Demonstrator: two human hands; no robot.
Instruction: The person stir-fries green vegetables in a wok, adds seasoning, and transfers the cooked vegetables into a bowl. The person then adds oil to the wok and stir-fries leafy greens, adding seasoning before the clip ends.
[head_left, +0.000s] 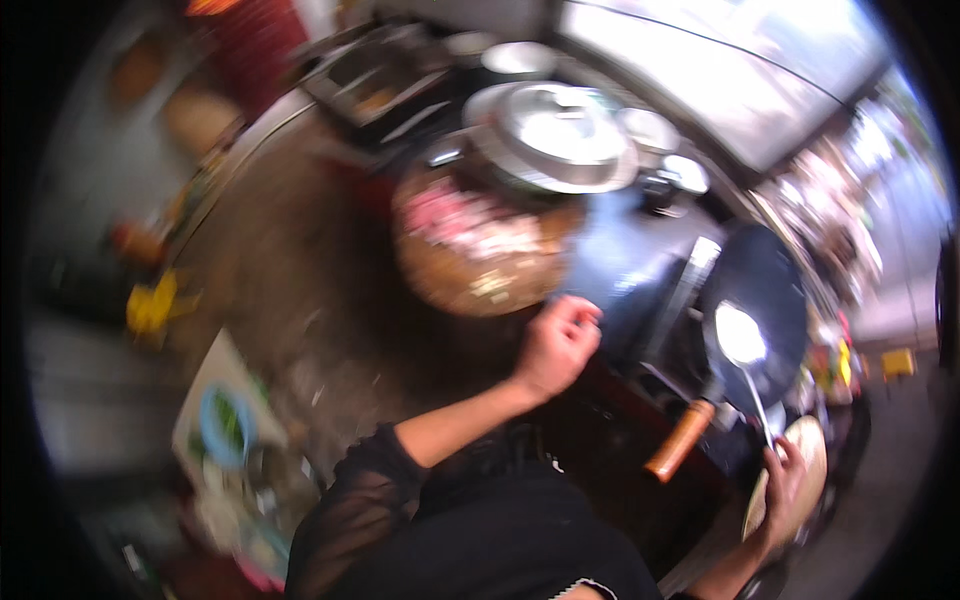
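My left hand (562, 349) is curled into a loose fist just off the near edge of a round wooden chopping board (435, 289). I see nothing in its fingers, though motion blurs them. On the board lie pink and pale cut pieces, apparently meat (472, 229), and a few small pale-yellow bits (495, 281). At the lower right, my right hand (784, 472) grips the handle of a metal ladle (739, 334). Its bright head is over a dark wok (776, 277), whose wooden handle (679, 442) sticks out towards me.
Behind the board is a lidded metal pot (566, 127), with bowls (649, 131) beside it. A round tan lid or board (806, 472) stands by my right hand. At lower left, a blue basket (251, 427) holds greens. A window (720, 60) is at the back.
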